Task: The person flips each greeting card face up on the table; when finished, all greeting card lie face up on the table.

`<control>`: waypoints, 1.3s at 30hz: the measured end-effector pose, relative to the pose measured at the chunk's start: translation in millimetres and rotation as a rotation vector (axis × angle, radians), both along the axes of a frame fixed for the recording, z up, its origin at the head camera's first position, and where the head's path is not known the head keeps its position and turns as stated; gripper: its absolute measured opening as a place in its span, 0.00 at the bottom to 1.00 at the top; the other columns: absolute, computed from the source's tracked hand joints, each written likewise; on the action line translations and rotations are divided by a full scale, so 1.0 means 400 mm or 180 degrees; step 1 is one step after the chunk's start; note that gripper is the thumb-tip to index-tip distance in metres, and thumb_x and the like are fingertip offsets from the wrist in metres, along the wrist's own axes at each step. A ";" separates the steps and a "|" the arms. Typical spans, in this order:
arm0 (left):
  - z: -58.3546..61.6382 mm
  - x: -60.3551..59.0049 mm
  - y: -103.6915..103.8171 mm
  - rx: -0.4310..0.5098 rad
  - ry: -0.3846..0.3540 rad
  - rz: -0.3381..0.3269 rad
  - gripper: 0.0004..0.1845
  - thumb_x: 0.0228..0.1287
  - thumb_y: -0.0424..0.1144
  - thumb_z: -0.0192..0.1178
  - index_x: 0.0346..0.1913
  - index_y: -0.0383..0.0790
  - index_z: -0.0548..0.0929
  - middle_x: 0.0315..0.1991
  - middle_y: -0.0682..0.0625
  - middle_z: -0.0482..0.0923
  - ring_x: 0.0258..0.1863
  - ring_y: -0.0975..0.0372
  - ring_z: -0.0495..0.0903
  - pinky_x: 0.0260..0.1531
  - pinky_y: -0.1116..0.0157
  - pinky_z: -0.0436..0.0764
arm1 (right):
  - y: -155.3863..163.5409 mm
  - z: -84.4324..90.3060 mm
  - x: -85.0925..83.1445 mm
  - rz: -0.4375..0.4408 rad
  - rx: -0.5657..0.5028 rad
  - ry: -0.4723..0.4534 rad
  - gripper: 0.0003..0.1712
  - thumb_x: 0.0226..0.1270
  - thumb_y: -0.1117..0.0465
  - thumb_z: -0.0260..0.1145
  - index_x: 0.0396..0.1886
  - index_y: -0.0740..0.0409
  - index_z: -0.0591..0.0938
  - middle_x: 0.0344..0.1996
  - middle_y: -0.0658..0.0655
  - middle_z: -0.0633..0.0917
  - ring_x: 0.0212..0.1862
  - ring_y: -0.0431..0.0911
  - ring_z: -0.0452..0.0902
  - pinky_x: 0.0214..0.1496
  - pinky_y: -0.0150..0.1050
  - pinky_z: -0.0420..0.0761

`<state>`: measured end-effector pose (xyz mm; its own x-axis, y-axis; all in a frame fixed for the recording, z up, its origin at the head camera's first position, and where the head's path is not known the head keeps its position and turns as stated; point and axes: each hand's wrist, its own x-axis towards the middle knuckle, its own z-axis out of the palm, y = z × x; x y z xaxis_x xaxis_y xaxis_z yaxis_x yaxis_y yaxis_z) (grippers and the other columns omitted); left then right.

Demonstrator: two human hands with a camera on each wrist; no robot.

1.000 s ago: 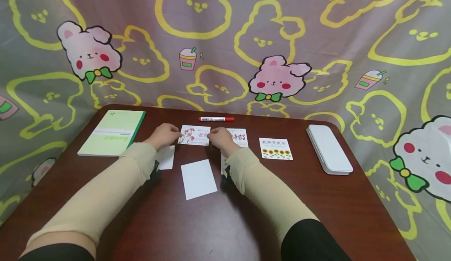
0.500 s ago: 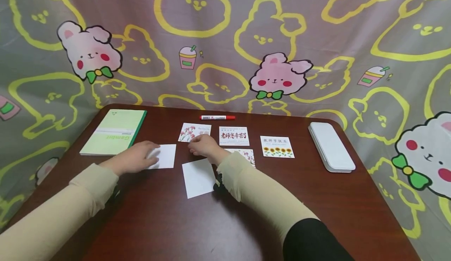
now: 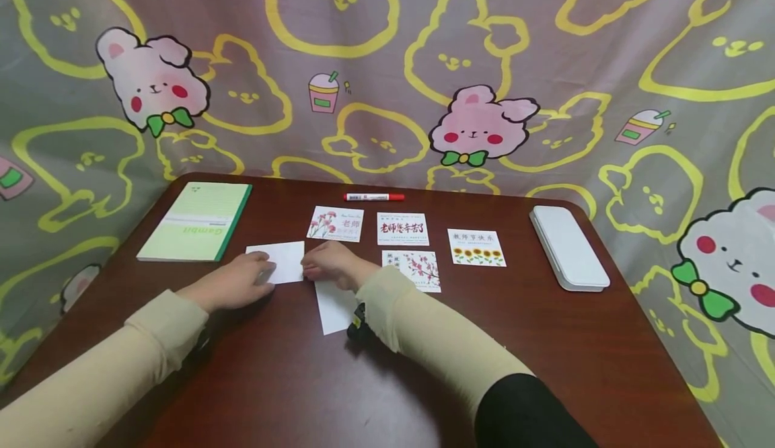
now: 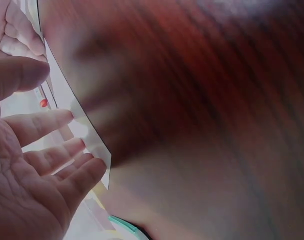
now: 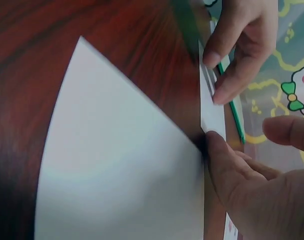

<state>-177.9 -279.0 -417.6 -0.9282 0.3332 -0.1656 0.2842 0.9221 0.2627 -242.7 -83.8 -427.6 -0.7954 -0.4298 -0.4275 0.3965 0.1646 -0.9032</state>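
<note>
A blank white card [image 3: 284, 257] lies on the brown table between my hands. My left hand [image 3: 239, 281] is at its left end, fingers extended; in the left wrist view the fingertips [image 4: 96, 167] touch or hover just over the card [image 4: 93, 136]. At its right end is my right hand [image 3: 331, 264]. The right wrist view shows one finger [image 5: 216, 142] at the card's corner, with the thumb [image 5: 279, 129] held apart. A second blank card [image 3: 333, 310], partly hidden by my right hand, lies nearer to me.
Printed cards lie behind and to the right: carnations [image 3: 335, 224], red lettering [image 3: 402, 229], blossoms [image 3: 418, 270] and sunflowers [image 3: 476, 247]. A red marker [image 3: 374, 197] lies at the back, a green notebook [image 3: 194, 222] left, a white case [image 3: 568, 249] right. A patterned curtain hangs behind.
Both hands have left the carnation card. My left hand moved to the blank card's left end, then my right hand came left and nearer to its right end, uncovering the printed cards.
</note>
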 end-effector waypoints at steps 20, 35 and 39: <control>-0.012 0.013 0.009 0.0219 -0.0001 0.0119 0.24 0.63 0.41 0.61 0.55 0.23 0.77 0.57 0.28 0.72 0.60 0.38 0.68 0.60 0.42 0.65 | -0.032 0.007 0.021 -0.0337 0.0199 0.0115 0.11 0.61 0.68 0.65 0.42 0.68 0.82 0.31 0.55 0.80 0.32 0.44 0.78 0.43 0.37 0.83; -0.004 0.026 0.015 0.0241 0.0267 0.0270 0.21 0.60 0.36 0.60 0.50 0.21 0.78 0.52 0.28 0.75 0.57 0.39 0.72 0.58 0.44 0.68 | -0.042 0.020 0.011 -0.0414 -0.0361 -0.0195 0.09 0.64 0.73 0.62 0.43 0.71 0.79 0.32 0.60 0.83 0.29 0.43 0.79 0.39 0.35 0.83; -0.003 0.029 0.017 0.0387 0.0252 0.0281 0.22 0.61 0.36 0.59 0.53 0.21 0.76 0.55 0.28 0.74 0.59 0.39 0.70 0.60 0.44 0.67 | -0.051 0.000 0.010 -0.0544 -0.0431 -0.0118 0.05 0.61 0.76 0.63 0.36 0.70 0.79 0.23 0.55 0.79 0.22 0.40 0.76 0.29 0.30 0.81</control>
<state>-166.3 -272.2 -418.9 -0.9633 0.2629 -0.0544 0.2277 0.9072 0.3539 -238.6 -104.0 -427.7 -0.8463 -0.3456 -0.4053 0.4416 -0.0297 -0.8967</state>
